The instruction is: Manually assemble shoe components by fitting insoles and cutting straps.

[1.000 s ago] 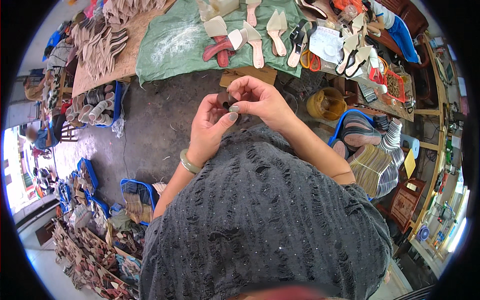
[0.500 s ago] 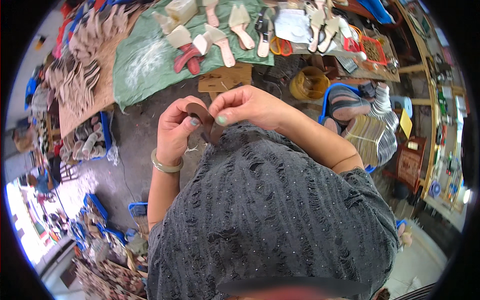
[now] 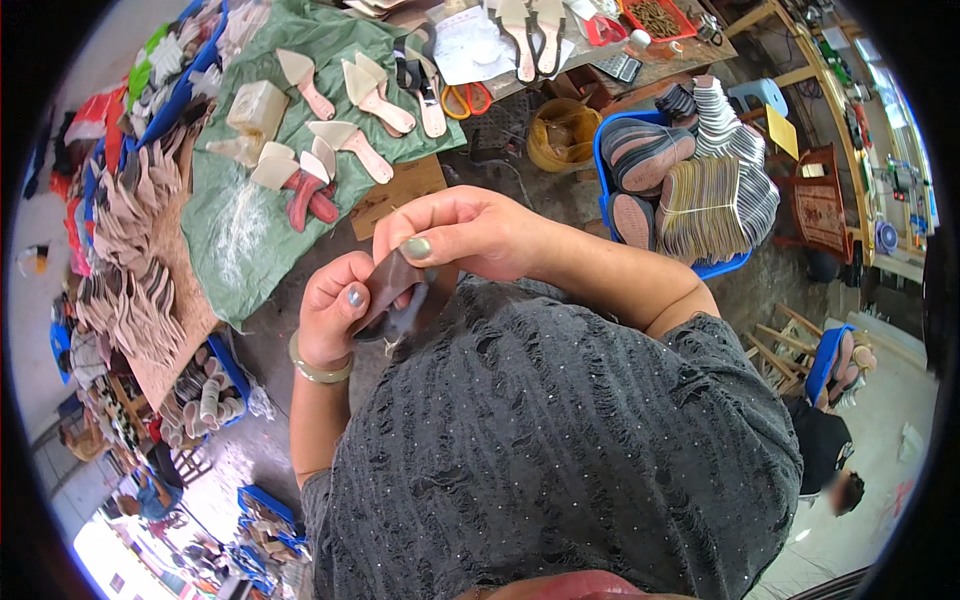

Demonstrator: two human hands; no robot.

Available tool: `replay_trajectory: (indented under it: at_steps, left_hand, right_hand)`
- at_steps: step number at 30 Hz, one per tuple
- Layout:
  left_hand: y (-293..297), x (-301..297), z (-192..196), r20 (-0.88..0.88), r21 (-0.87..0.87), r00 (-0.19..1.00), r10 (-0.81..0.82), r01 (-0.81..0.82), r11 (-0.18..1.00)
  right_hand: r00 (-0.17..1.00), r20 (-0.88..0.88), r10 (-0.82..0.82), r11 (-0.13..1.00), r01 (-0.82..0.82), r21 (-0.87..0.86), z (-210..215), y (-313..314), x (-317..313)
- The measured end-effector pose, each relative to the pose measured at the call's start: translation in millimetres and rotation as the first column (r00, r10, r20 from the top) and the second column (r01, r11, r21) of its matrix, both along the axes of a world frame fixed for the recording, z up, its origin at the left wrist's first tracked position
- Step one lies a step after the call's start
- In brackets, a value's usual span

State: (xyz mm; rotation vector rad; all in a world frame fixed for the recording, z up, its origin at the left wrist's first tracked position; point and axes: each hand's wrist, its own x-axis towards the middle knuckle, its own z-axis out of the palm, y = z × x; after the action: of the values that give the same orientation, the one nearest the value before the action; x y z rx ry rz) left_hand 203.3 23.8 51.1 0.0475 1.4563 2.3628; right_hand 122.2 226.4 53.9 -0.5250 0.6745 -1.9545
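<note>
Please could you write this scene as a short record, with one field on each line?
Left hand: grips thin, curved, dark brown piece
Right hand: grips the same piece, thumb on its upper face
Piece material: cannot tell
Left wrist wears: pale, round bangle
Crumpled green sheet carries: pale, pointed shoe parts; long red pieces
Blue plastic basket at right holds: yellowish stack of thin layers

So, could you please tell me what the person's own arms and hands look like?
The left hand and right hand are ungloved. A smooth, pale bangle circles the left wrist; none shows on the right. The thumbnails look shiny, silvery to grey-green. The forearms are uncovered below the short sleeves of a dark grey top with ragged slits and small glinting specks.
</note>
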Motion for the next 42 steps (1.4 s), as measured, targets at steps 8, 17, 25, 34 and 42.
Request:
replay_trajectory:
  at_steps: [8, 17, 25, 34, 42]
  left_hand:
    - [-13.2, -53.5, 43.9, -0.264, -0.645, 0.858, -0.442, 0.184, 0.742]
    - [8.1, -55.9, 24.2, -0.395, 0.479, 0.893, -0.218, 0.402, 0.78]
    - [-61.9, -70.1, 52.5, 0.406, -0.545, 0.797, -0.448, 0.605, 0.581]
    - [-6.4, -117.9, 55.6, -0.753, 0.237, 0.508, -0.417, 0.802, 0.549]
    - [-95.1, -43.9, 37.3, 0.116, 0.096, 0.881, -0.458, 0.449, 0.888]
  right_hand:
    - [0.602, -0.633, 0.487, 0.819, -0.064, 0.57, 31.5, 26.9, -68.9]
    - [0.964, -0.266, 0.032, 0.811, -0.18, -0.557, 29.3, 19.5, -75.2]
    - [0.563, -0.584, 0.585, 0.729, -0.051, 0.682, 63.3, 68.8, -104.9]
    - [0.914, 0.181, -0.363, 0.672, 0.391, -0.629, 53.1, 23.1, -56.8]
    - [0.827, -0.562, -0.015, 0.944, 0.197, 0.265, 60.2, 131.3, -115.3]
